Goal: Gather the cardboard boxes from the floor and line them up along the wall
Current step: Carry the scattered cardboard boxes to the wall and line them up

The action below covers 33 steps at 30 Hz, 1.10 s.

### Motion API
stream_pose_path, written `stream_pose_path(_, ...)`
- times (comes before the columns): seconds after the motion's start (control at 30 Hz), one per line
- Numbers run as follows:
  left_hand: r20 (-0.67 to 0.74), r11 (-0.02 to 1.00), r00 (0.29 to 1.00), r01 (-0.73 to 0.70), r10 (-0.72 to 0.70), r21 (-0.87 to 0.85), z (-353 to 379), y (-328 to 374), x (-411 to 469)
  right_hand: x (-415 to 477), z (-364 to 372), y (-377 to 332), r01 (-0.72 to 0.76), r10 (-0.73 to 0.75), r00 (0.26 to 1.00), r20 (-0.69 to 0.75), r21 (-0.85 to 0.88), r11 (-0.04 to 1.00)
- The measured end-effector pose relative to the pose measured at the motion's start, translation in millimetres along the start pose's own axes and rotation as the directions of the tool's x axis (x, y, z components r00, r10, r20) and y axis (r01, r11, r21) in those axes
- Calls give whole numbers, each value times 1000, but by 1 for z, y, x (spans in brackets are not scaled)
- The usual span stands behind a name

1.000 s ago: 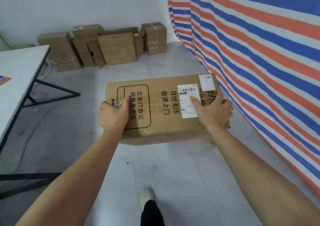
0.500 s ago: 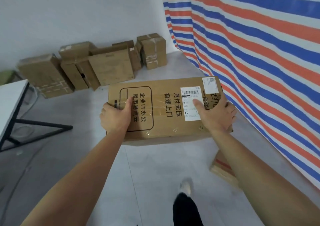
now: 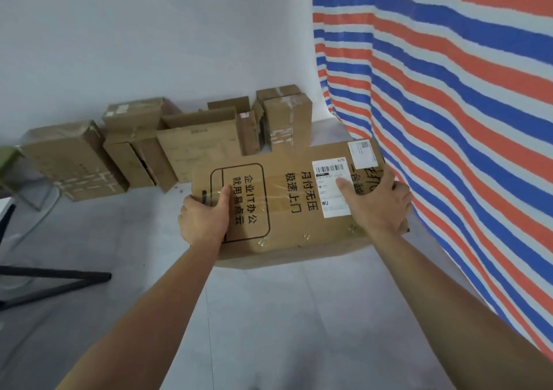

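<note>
A big sheet [image 3: 449, 114] with red, blue and white stripes fills the right side of the frame. A pale wall [image 3: 149, 30] fills the upper left, with grey floor [image 3: 269, 314] below it. In the middle, a long brown box [image 3: 287, 210] is held up off the floor. More boxes [image 3: 197, 150] stand in a row against the wall at middle left. The left hand [image 3: 203, 222] grips the long box's left end. The right hand [image 3: 380, 207] grips its right end, thumb on a white label [image 3: 329, 180].

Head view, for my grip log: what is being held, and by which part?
A printed cardboard box, carried flat: the left hand grips its left end, thumb on top; the right hand grips its right end, thumb on the shipping label.
</note>
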<state>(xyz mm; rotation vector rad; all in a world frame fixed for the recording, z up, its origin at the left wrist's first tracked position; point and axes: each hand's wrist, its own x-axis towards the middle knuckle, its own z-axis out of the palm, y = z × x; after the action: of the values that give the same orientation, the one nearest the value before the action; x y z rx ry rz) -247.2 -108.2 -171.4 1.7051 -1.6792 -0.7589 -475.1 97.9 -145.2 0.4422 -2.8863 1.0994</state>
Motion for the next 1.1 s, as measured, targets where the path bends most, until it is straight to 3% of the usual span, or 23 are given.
stream_pose_path(0.27,46,1000,999,-12,12,6,137,63,227,182,161,-102,-22,21,999,-24,-29,999)
stream_pose_path(0.63,202,1000,979,-17,16,2,310,174,456,413,307,-191,-92,78,987,-138,-94,991)
stream_pose_path(0.9,274,993,955,114,-117,26,476,234,607,621,432,-233,-95,91,995,-36,-116,989)
stream_pose_path(1.1,313,978,926,197,-210,73,546,266,697,734,498,-283,-26,38,997,63,-186,982)
